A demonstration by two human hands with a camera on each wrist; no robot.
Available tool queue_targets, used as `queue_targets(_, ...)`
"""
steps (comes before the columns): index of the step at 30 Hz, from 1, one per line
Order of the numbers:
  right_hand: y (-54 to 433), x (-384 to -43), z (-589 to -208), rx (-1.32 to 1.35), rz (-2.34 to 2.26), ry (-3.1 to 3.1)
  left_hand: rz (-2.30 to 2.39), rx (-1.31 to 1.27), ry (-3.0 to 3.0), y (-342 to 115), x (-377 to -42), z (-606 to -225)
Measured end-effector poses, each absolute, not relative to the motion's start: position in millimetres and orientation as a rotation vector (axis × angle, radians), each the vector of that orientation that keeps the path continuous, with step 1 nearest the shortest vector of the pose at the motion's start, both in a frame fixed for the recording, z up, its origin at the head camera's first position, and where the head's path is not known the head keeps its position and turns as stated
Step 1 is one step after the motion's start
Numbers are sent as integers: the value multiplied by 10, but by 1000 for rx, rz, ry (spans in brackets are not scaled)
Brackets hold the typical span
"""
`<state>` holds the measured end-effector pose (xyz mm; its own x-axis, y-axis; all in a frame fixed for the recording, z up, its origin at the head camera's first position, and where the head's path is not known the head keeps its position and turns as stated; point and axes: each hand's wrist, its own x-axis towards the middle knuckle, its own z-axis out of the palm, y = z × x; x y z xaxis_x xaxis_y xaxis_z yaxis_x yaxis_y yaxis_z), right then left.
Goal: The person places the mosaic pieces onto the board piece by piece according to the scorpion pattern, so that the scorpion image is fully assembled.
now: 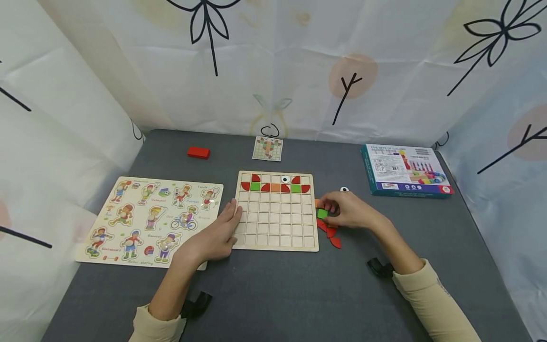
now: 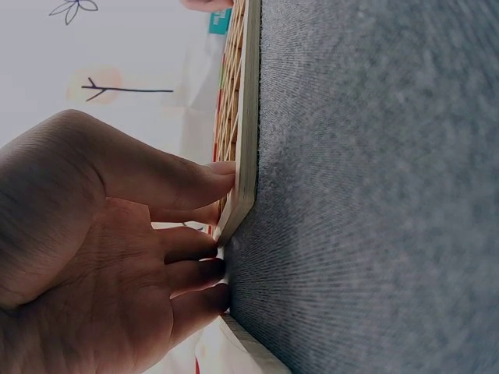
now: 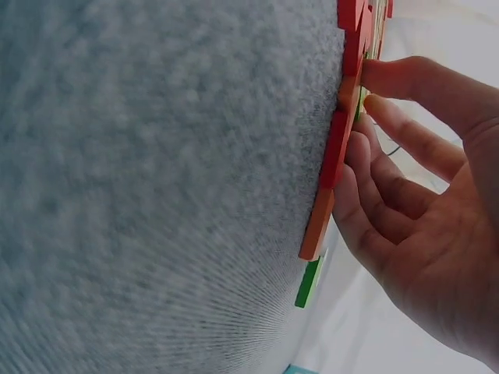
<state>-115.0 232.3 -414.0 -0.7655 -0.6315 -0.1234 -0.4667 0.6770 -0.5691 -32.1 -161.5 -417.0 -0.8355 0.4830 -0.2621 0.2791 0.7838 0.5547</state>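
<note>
Off the right edge of the pale wooden grid board (image 1: 275, 218) on the grey desk (image 1: 282, 294), the green square tile (image 1: 322, 213) should be light, stiff, best pinched by opposite sides. Whether the right hand (image 1: 349, 210) grips it, I cannot tell; the left hand (image 1: 213, 238), fingers extended, touches the board.

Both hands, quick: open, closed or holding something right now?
Left hand: open, against the left edge of the wooden grid board.
Right hand: at the green square tile; whether it is pinched cannot be told.
</note>
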Motion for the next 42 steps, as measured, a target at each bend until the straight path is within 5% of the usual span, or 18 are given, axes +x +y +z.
queue_targets(11,2230,-1159,-4069,-924,-853,2598,725,604,2587,-1619,-321,-4190)
queue_targets(42,877,-1549,-4050,-1067,-724,2565,713,597,2587,-1620,-333,-4199)
